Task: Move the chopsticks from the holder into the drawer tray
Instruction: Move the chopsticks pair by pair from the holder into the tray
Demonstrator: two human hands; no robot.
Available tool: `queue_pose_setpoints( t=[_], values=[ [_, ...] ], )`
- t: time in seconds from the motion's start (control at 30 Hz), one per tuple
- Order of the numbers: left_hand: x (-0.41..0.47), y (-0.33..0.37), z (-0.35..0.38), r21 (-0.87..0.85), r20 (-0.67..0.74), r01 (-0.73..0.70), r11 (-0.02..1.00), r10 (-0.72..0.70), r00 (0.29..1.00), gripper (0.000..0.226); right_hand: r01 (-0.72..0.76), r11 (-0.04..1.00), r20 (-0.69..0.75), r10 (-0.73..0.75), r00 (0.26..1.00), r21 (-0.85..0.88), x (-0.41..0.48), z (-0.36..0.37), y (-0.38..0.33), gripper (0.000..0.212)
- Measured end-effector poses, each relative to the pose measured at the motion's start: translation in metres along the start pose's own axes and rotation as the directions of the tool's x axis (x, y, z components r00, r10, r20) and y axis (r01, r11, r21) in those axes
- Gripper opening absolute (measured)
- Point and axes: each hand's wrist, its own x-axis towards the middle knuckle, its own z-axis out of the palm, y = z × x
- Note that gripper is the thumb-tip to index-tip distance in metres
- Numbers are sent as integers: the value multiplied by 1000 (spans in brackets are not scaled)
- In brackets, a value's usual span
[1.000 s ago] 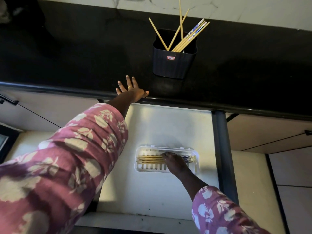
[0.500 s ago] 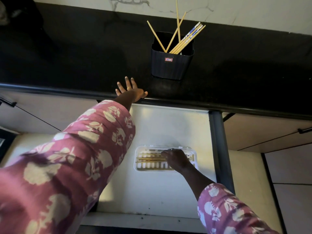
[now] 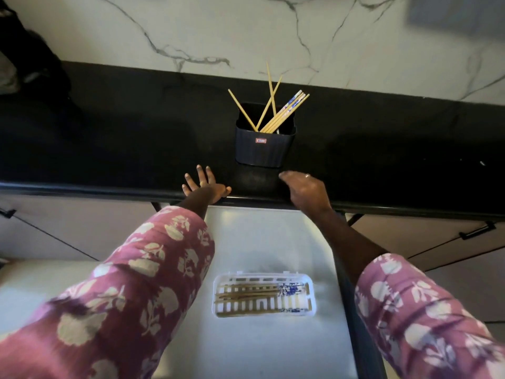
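Observation:
A dark ribbed holder (image 3: pixel 263 149) stands on the black counter (image 3: pixel 109 138) with several chopsticks (image 3: pixel 284 113) sticking out, some with blue-patterned tops. Below, the open drawer (image 3: pixel 254 242) holds a white slotted tray (image 3: pixel 263 294) with several chopsticks (image 3: pixel 251 294) lying flat in it. My left hand (image 3: pixel 203 186) rests flat on the counter's front edge, fingers spread. My right hand (image 3: pixel 306 192) hovers over the counter edge just in front and right of the holder, fingers relaxed and holding nothing.
A marble wall (image 3: pixel 273 36) rises behind the counter. A dark object (image 3: pixel 24 64) sits at the far left of the counter. Closed drawers with black handles (image 3: pixel 476 231) flank the open drawer on both sides.
My right hand left the chopsticks in the tray and rose to the counter edge near the holder. The left hand stayed on the counter. The view tilted upward.

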Motion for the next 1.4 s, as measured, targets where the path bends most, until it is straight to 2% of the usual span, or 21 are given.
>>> queue_pose_setpoints(
  t=[0.1,0.17,0.27,0.33,0.43,0.53,0.57,0.63,0.7,0.77,0.83,0.97,1.03,1.13,1.2,1.27,1.3,1.37,1.4],
  values=[
    [1,1,-2,11,25,7,1000,-8,1000,82,-210,977,-124,212,969,36,42,-2,21,34],
    [2,2,-2,10,33,10,1000,-10,999,82,-383,914,-117,398,910,134,67,-4,31,27],
    [3,2,-2,10,32,10,1000,-11,999,83,-664,709,20,680,733,238,105,-10,40,29],
    [5,2,-2,11,34,14,1000,-14,999,84,-764,574,96,778,621,296,124,-8,48,33],
    [7,2,-1,15,32,20,1000,-20,999,84,-837,371,171,868,467,403,147,6,68,37],
    [9,2,0,8,30,29,1000,-29,999,83,-828,60,277,927,254,558,164,19,86,41],
    [9,3,0,4,28,33,999,-34,999,84,-795,-30,315,927,206,606,167,23,90,36],
    [8,3,0,0,23,37,999,-37,999,84,-719,-183,414,897,158,671,172,30,94,19],
    [7,4,-1,3,22,38,999,-38,999,84,-660,-280,505,845,175,697,176,33,94,17],
    [6,4,-2,11,29,43,999,-43,999,83,-649,-302,530,828,185,698,179,35,91,25],
    [7,5,-2,8,31,47,999,-47,998,83,-643,-296,505,847,165,706,182,35,91,26],
    [8,6,0,13,18,50,999,-51,999,82,-673,-242,427,896,122,699,184,31,93,23],
    [8,5,0,7,22,44,999,-44,999,82,-653,-225,389,914,115,723,186,24,92,15],
    [9,4,1,-24,24,38,999,-38,999,82,-620,-157,293,948,124,769,187,8,92,16],
    [7,3,0,-49,29,29,998,-28,999,83,-606,-93,232,960,155,790,186,-6,89,5],
    [3,3,-3,-69,44,27,997,-24,999,84,-579,-32,192,957,216,814,185,-21,87,29],
    [2,3,-7,-91,50,34,995,-30,998,85,-554,-3,175,950,258,832,185,-30,86,32],
    [0,7,-18,-205,34,64,977,-58,998,82,-519,53,151,927,343,853,185,-50,81,21],
    [-3,11,-26,-284,-17,65,957,-73,997,77,-504,84,134,914,382,859,185,-60,77,10]
  ],
)
